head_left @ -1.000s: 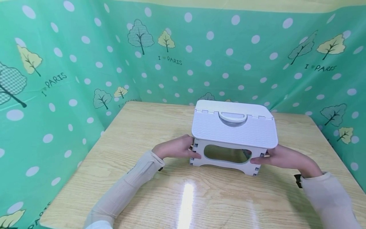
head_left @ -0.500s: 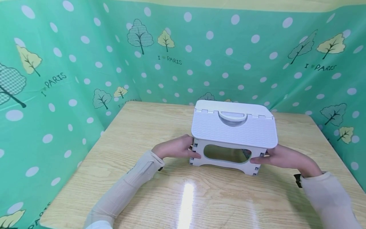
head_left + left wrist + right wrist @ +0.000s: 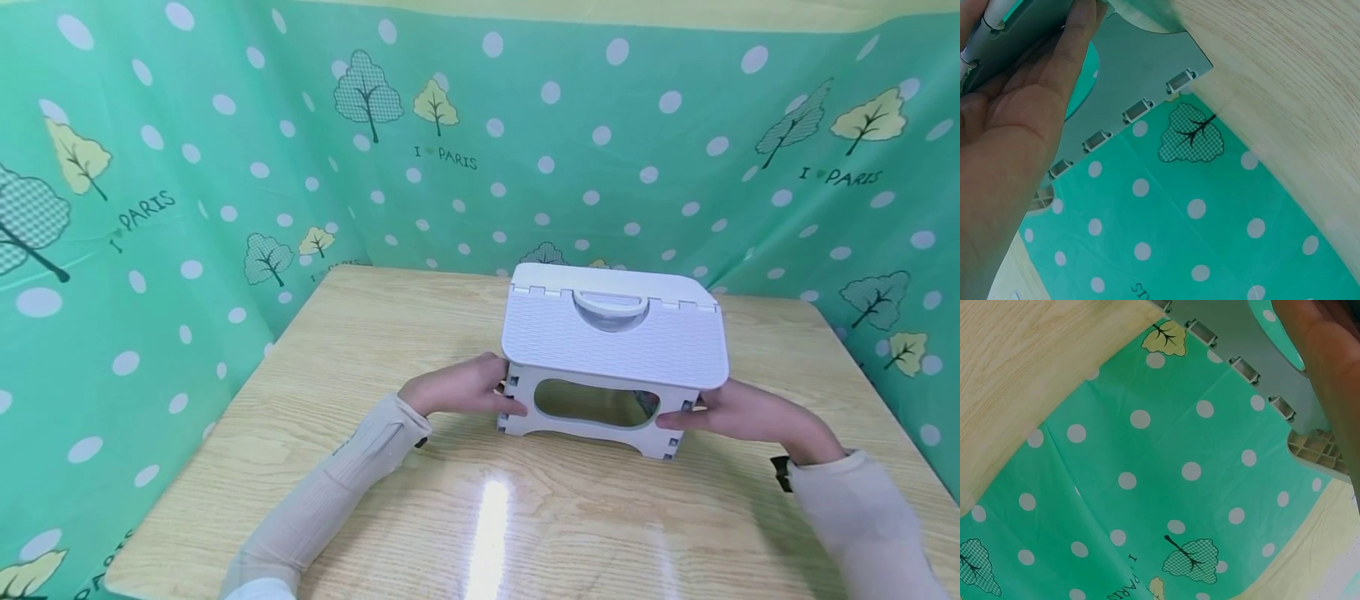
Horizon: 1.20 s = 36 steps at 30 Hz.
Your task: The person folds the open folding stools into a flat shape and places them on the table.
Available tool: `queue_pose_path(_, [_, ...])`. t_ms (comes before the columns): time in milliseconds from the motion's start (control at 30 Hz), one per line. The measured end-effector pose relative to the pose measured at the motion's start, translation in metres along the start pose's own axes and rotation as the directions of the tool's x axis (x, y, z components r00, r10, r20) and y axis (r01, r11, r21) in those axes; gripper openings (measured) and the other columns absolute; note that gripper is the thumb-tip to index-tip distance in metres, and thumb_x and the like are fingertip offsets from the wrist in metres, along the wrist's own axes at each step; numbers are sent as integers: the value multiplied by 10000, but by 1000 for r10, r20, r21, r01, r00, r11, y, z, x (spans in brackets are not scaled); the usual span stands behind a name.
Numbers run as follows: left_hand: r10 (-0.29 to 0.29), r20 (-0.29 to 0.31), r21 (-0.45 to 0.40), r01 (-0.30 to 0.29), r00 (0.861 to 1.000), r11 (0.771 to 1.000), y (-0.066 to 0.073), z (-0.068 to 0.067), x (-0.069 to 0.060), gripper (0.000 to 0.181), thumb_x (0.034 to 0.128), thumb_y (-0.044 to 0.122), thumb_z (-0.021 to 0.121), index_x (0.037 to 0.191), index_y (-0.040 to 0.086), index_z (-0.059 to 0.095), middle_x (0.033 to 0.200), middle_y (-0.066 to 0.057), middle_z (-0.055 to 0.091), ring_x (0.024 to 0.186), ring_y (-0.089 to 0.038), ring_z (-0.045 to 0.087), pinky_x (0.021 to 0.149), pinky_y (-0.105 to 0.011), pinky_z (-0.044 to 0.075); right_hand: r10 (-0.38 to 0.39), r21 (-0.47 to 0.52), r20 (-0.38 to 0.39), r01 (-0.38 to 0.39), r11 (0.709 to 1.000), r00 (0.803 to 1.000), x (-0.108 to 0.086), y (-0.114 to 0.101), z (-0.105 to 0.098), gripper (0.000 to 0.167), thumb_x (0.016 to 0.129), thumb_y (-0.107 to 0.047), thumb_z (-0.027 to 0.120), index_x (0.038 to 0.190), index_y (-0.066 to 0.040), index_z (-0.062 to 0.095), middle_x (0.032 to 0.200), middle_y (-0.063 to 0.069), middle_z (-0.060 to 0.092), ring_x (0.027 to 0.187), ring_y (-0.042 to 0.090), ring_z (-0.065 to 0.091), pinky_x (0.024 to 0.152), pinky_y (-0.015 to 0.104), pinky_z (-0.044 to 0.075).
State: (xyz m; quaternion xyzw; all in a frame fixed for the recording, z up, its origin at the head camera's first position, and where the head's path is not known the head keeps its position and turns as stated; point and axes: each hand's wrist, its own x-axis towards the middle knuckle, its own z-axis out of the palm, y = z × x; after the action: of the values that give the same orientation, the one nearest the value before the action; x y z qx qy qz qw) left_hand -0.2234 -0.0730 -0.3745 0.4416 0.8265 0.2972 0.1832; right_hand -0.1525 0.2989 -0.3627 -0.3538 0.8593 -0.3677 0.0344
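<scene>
A white folding stool [image 3: 615,350] stands upright and unfolded on the wooden table, its carry handle in the middle of the top. My left hand [image 3: 468,386] grips its left end below the top, thumb on the front panel, other fingers mostly hidden behind the side. At the opposite end my right hand [image 3: 738,410] holds the stool the same way, thumb near the oval opening. In the left wrist view the hand [image 3: 1016,131] lies against the stool's panel [image 3: 1129,56]. The right wrist view shows part of the hand [image 3: 1332,356] beside a panel [image 3: 1229,331] with slotted edges.
The wooden table [image 3: 360,333] extends around the stool, with a bright light reflection in front of it. A green dotted curtain [image 3: 465,200] with printed trees hangs behind the table and along both sides.
</scene>
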Motion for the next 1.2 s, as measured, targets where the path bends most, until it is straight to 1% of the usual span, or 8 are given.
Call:
queue_pose_path(167, [1, -1, -14, -1, 1000, 1000, 2, -1, -1, 373, 909, 206, 747, 1219, 56, 602, 1020, -2, 704, 866, -46, 658, 762, -206, 550, -1, 21, 4, 1, 1000, 1000, 0, -1, 0, 986, 798, -6, 814, 1535, -125, 170, 1394, -49, 318, 1105, 50, 449, 823, 261, 517])
queue_pose_path(433, [-5, 2, -13, 5, 1000, 1000, 1, 0, -1, 359, 911, 218, 746, 1202, 53, 617, 1018, -7, 705, 890, -106, 672, 764, -209, 551, 7, 11, 6, -7, 1000, 1000, 0, -1, 0, 983, 806, -41, 819, 1542, -134, 173, 1427, -71, 290, 1144, 40, 410, 862, 240, 488])
queue_pose_path(700, [-7, 6, 0, 7, 1000, 1000, -1, 0, 0, 346, 915, 229, 741, 1193, 65, 615, 1002, 17, 698, 867, -66, 659, 755, -205, 547, -4, 2, 3, 4, 1000, 1000, 0, 1, 1, 970, 801, -24, 818, 1532, -124, 189, 1377, -73, 345, 1112, 64, 440, 858, 234, 477])
queue_pose_path(767, [-12, 4, 7, 12, 1000, 1000, -1, 0, -1, 351, 915, 238, 742, 1195, 69, 615, 998, 20, 694, 865, -66, 654, 754, -207, 545, -1, 0, -1, 1, 1000, 1000, 1, 0, 1, 981, 796, -27, 823, 1534, -128, 185, 1398, -76, 322, 1125, 55, 417, 865, 227, 468])
queue_pose_path(933, [-30, -1, 28, 30, 1000, 999, -1, -1, -1, 358, 912, 257, 744, 1194, 75, 619, 998, 21, 682, 882, -89, 638, 757, -216, 539, -20, 32, 7, 20, 999, 1000, 1, -1, 1, 935, 815, -16, 803, 1522, -111, 200, 1337, -70, 388, 1063, 75, 484, 812, 255, 497])
queue_pose_path(1000, [-31, 0, 28, 31, 1000, 999, -1, -1, -2, 361, 913, 258, 743, 1197, 74, 618, 1002, 17, 683, 889, -99, 639, 760, -217, 538, -31, 48, 13, 30, 998, 999, 1, -1, 1, 914, 822, -7, 793, 1515, -100, 204, 1298, -64, 416, 1028, 106, 521, 791, 267, 510])
queue_pose_path(1100, [-30, 6, 16, 30, 1000, 999, -1, -1, -2, 368, 914, 247, 742, 1209, 70, 613, 1014, 8, 689, 900, -118, 651, 766, -216, 541, -30, 47, 12, 29, 998, 999, 1, -2, 1, 926, 820, -8, 795, 1520, -101, 196, 1315, -59, 400, 1037, 118, 517, 801, 266, 508])
queue_pose_path(1200, [-28, 13, -4, 28, 1000, 1000, 0, -1, -2, 370, 914, 237, 742, 1215, 68, 609, 1019, 5, 695, 903, -129, 664, 768, -215, 544, -18, 32, 9, 18, 999, 1000, 1, -2, 1, 951, 813, -19, 804, 1530, -107, 184, 1367, -61, 355, 1081, 93, 478, 828, 259, 497])
